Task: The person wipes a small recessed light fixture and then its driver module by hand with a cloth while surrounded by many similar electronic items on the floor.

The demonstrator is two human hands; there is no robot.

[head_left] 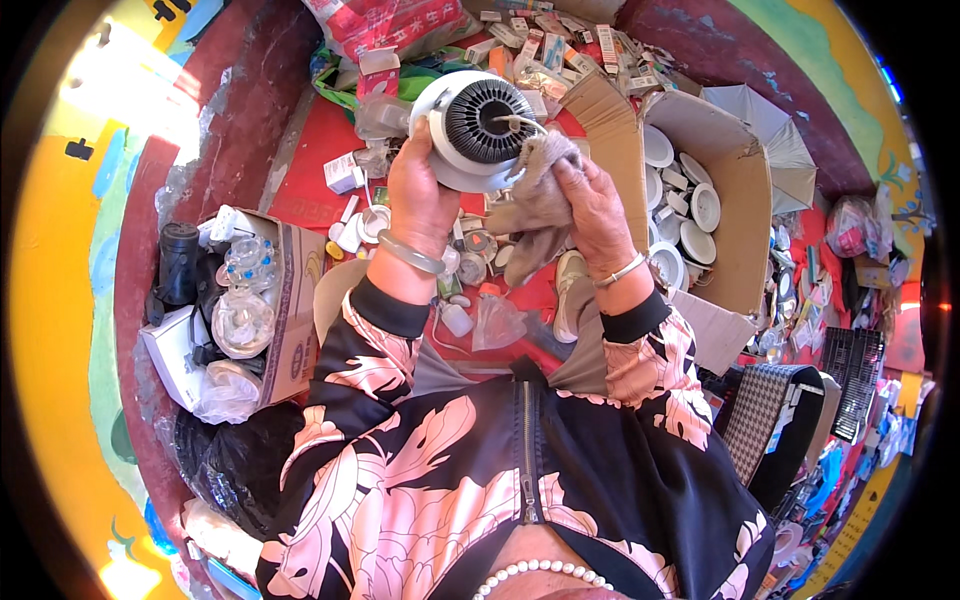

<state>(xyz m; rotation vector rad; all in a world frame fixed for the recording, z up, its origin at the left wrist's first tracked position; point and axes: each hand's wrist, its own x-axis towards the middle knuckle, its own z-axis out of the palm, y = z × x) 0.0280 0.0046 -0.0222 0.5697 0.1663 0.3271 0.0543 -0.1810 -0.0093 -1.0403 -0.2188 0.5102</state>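
A round white downlight (430, 98) with a black finned heat sink is held up in front of me. My left hand (421, 185) grips its rim from the near left side, the back of the lamp facing up. A pale wire runs from its middle toward the cloth. My right hand (600, 215) is closed on a grey-brown rag (540, 190), which touches the lamp's right side and hangs down below. Some of the right fingers are hidden behind the rag.
At the right stands an open cardboard box (735, 220) of white round lamps. Another carton (298, 315) with lamps and clear plastic stands left. Small boxes and lamp parts litter the red cloth (300, 200). A black plastic bag (235, 465) sits at lower left, a silver umbrella (775, 140) at far right.
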